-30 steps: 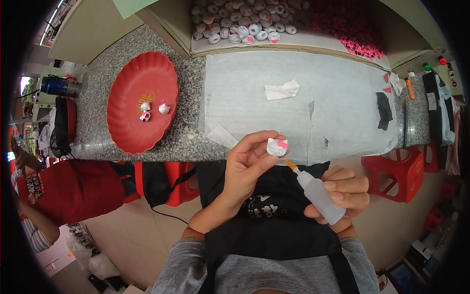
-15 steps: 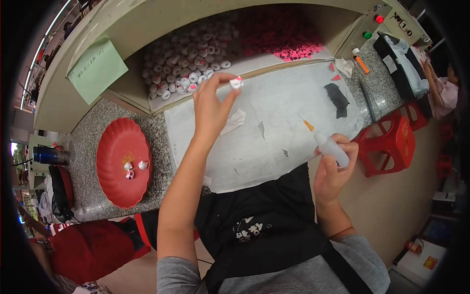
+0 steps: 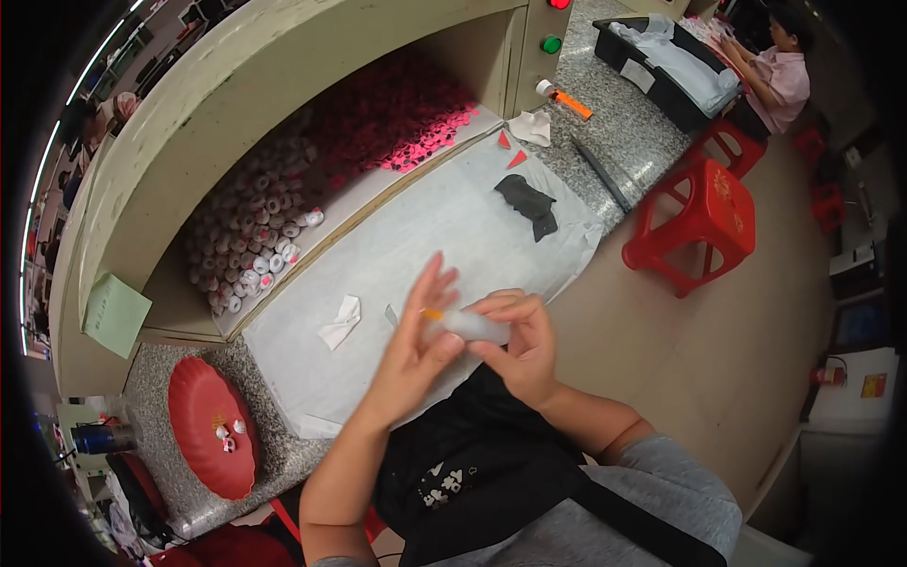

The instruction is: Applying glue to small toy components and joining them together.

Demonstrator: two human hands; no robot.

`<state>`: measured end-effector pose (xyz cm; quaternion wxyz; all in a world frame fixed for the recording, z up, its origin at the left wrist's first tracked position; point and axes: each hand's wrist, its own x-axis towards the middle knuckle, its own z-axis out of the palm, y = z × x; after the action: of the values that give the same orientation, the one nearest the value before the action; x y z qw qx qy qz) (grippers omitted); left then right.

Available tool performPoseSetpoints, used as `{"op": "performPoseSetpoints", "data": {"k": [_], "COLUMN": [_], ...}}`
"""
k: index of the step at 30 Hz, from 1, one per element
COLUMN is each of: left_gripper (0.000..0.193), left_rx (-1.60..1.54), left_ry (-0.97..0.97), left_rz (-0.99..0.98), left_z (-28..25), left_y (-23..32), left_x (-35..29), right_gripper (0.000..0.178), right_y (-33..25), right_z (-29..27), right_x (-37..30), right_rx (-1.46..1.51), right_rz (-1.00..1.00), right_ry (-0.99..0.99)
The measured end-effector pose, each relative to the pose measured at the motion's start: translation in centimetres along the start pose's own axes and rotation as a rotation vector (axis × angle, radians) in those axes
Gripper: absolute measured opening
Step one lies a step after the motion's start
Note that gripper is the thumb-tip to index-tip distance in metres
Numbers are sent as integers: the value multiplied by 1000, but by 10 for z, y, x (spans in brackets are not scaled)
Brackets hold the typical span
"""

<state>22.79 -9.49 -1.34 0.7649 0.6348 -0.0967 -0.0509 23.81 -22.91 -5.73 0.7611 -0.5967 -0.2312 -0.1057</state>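
Note:
In front of my apron, my right hand (image 3: 522,345) is closed round a whitish squeeze bottle (image 3: 480,327) with an orange tip. The bottle lies nearly level, its tip toward my left hand (image 3: 408,342). That hand has its fingers stretched out, slightly blurred, with the thumb close against the bottle; no other thing shows in it. Beneath both hands is a white paper sheet (image 3: 406,227) spread on the worktop. Left of them, a crumpled white scrap (image 3: 340,321) lies on the sheet.
Beyond the sheet, a beige booth holds many white ring-shaped pieces (image 3: 260,222) and pink pieces (image 3: 406,123). A red scalloped dish (image 3: 203,406) with small white pieces stands left. A black cloth (image 3: 529,203), an orange-bodied tube (image 3: 572,104), a black bin (image 3: 652,80) and red stools (image 3: 699,227) are rightward.
My hands have come together over the sheet's near edge. The small white-and-pink piece is gone from my left hand. My right hand has brought the bottle leftward and tipped it level; the view has turned.

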Motion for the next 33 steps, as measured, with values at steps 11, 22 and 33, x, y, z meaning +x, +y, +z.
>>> {"op": "performPoseSetpoints", "data": {"k": [11, 22, 33], "left_gripper": [39, 39, 38], "left_rx": [-213, -115, -49], "left_ry": [316, 393, 121], "left_rz": [-240, -252, -261], "left_z": [3, 5, 29], "left_y": [-21, -14, -41], "left_x": [-39, -66, -44], "right_gripper": [20, 20, 32], "right_y": [89, 86, 49], "right_z": [-187, -228, -201], "right_x": [226, 207, 145], "right_rx": [-1462, -1581, -1464], "right_rz": [-98, -59, 107], "right_ry": [0, 132, -53]}}
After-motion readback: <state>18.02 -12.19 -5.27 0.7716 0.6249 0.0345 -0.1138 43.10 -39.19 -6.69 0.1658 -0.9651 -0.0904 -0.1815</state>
